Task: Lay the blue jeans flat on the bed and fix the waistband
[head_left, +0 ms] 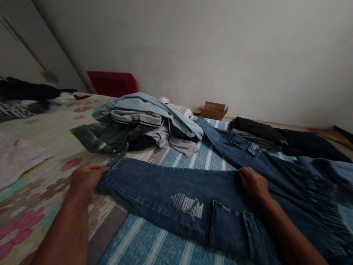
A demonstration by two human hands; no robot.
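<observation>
The fingers (100, 169) of the left hand (85, 180) are curled down over the edge of a pair of blue jeans (165, 191), grasping the denim near one end; the fingers (244, 173) of the right hand (253, 184) bend over the upper edge farther along, grasping it too, so neither hand is released. The jeans lie crosswise in front of the person, spread between the two hands; a white print (187, 207) and a pocket (228, 230) show on the denim. Under them is a blue-and-white striped sheet (140, 235), which meets a flowered bedsheet (33, 209) on the left; a pale cloth (16, 158) lies on the flowered part. A second pair of jeans (234, 147) runs from beyond the right hand toward the far side and spreads out to the right, touching the first pair; a heap of clothes (138, 125), with a light blue top over dark denim, sits beyond the left hand; folded dark trousers (259, 132) lie on the far right; a cardboard box (213, 110) stands by the wall (193, 44); a red object (111, 84) leans in the far corner; dark clothes (24, 92) lie at the far left.
</observation>
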